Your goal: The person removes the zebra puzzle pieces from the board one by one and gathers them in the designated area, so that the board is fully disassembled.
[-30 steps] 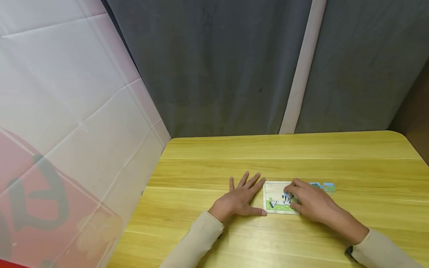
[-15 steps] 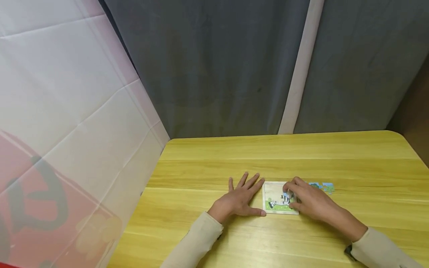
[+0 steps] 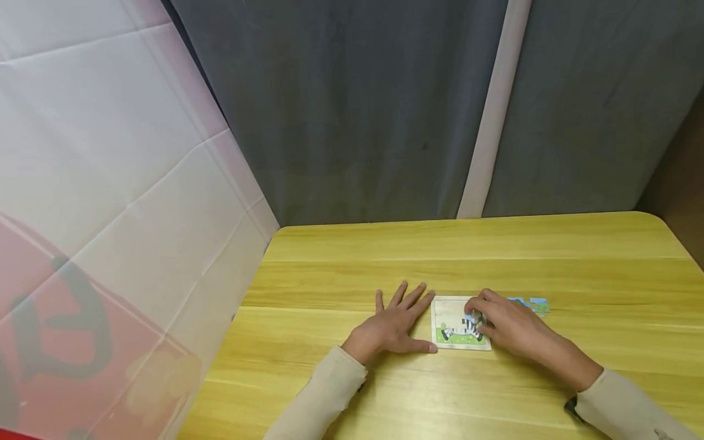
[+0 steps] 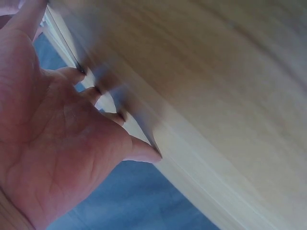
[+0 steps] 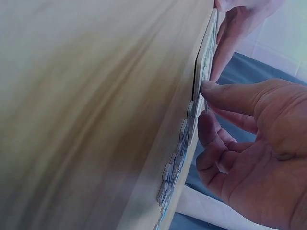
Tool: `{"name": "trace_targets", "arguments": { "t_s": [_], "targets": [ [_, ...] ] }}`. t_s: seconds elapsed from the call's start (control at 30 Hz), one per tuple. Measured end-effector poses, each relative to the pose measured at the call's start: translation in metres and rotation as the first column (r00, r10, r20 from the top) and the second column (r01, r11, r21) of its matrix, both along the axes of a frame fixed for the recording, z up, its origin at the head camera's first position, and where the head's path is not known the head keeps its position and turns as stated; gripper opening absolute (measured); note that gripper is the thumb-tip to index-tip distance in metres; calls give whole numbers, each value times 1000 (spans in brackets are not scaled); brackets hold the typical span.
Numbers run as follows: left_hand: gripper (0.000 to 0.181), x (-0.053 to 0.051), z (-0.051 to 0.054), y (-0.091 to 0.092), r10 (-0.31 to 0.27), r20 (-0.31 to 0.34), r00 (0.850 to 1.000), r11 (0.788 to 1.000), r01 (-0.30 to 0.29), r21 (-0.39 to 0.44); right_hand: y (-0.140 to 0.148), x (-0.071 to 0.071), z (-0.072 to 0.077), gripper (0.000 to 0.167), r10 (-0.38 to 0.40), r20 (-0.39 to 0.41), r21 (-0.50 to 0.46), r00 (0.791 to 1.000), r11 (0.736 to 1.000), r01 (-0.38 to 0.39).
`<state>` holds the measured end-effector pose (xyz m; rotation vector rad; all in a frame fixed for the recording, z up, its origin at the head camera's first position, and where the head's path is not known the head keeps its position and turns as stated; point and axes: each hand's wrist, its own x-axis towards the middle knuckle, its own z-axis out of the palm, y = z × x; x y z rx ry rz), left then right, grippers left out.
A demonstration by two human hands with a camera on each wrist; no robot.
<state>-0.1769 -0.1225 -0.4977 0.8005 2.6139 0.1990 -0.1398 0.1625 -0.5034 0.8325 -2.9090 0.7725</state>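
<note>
A pale square puzzle tray (image 3: 451,302) lies on the table, with zebra and grass pieces (image 3: 455,335) along its lower part and bare wood above. At its left edge, my left hand (image 3: 392,329) rests with fingers spread, thumb at the lower left corner. Over the tray's right side, my right hand (image 3: 514,327) pinches a thin puzzle piece (image 5: 206,105) between thumb and forefinger, seen edge-on in the right wrist view. The fingers partly cover the zebra picture and the right rim. The left wrist view shows the left palm (image 4: 57,139) and its fingertips against the table.
Several loose blue and green pieces (image 3: 540,305) lie right of the tray, partly behind the right hand. The wooden table (image 3: 352,256) meets a dark grey curtain (image 3: 352,122) at the back. A pale printed sheet (image 3: 137,134) hangs on the left.
My right thumb has shifted slightly up and inward, baring more of the zebra picture and the tray's lower right corner. The left hand has kept its place at the tray's edge.
</note>
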Motion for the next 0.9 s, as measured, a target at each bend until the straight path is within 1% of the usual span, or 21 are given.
{"name": "trace_targets", "arguments": {
  "t_s": [0.27,0.43,0.5,0.7,0.77,0.9],
  "targets": [
    [110,0,2,1,-6,2,1000,1000,6,-1,0,0,0,31,-2,-27,2,1000,1000,2],
    [110,1,4,1,-7,3,1000,1000,7,-4,3,-1,1,31,-5,-29,-10,1000,1000,5],
    [110,1,5,1,-8,3,1000,1000,8,-6,5,-1,2,31,-4,-16,-20,1000,1000,4],
    [110,0,3,2,-10,2,1000,1000,10,-14,18,3,1,30,17,75,-102,997,995,-10],
    [110,0,3,2,-11,5,1000,1000,11,-10,24,5,0,30,31,74,-135,997,991,-21],
    [110,0,3,1,-14,8,1000,1000,14,-9,36,9,-3,33,50,29,-174,998,984,-44]
  ]
}}
